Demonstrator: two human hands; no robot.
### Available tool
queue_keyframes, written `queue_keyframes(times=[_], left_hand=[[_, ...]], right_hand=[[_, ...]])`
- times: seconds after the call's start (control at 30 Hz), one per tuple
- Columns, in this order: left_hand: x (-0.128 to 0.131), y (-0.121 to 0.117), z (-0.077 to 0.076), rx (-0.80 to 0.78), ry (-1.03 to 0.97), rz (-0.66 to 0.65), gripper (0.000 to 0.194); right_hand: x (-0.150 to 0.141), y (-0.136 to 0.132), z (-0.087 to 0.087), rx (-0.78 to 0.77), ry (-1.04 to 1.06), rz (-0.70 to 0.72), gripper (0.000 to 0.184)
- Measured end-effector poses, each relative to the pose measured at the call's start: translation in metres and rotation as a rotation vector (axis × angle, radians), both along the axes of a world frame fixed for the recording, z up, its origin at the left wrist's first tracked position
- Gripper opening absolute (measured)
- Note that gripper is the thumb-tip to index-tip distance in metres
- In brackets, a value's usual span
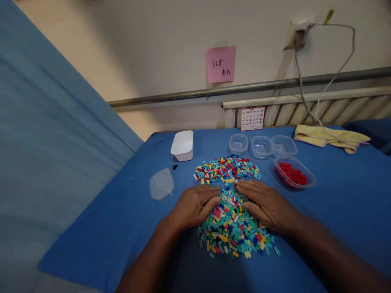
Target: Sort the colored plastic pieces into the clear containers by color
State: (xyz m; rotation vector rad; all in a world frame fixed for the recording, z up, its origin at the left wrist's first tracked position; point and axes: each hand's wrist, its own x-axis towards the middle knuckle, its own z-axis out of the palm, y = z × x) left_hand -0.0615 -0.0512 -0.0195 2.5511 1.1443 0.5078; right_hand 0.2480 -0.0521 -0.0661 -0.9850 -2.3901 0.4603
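Small coloured plastic pieces lie in two heaps on the blue cloth, a near heap (235, 230) and a thinner far heap (227, 169). My left hand (197, 203) rests at the left side of the near heap, fingers stretched towards its middle. Opposite it, my right hand (264, 203) lies over the heap's right side with its fingers extended. A red piece shows at the right fingertips; whether they touch it I cannot tell. Beyond my right hand stands a clear tub (310, 181) holding red pieces (291, 174).
Clear tubs (238, 143) (262, 146) (284, 145) line the back beside a yellow cloth (330, 136). A white box (183, 146), a clear lid (161, 184) and small black bits (175, 167) lie left. A blue curtain (55, 122) hangs at the left; a cable (301, 81) hangs behind.
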Motion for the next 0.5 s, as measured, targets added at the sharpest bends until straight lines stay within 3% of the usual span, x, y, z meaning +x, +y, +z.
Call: queue_keyframes(times=[0.37,0.5], left_hand=[[-0.018,0.021,-0.008,0.218,-0.038,0.149,0.039],[-0.005,0.034,-0.015,0.136,0.080,0.126,0.059]], right_hand=[[0.006,0.006,0.003,0.137,0.078,-0.043,0.041],[0.005,0.008,0.004,0.093,0.016,0.042,0.043]])
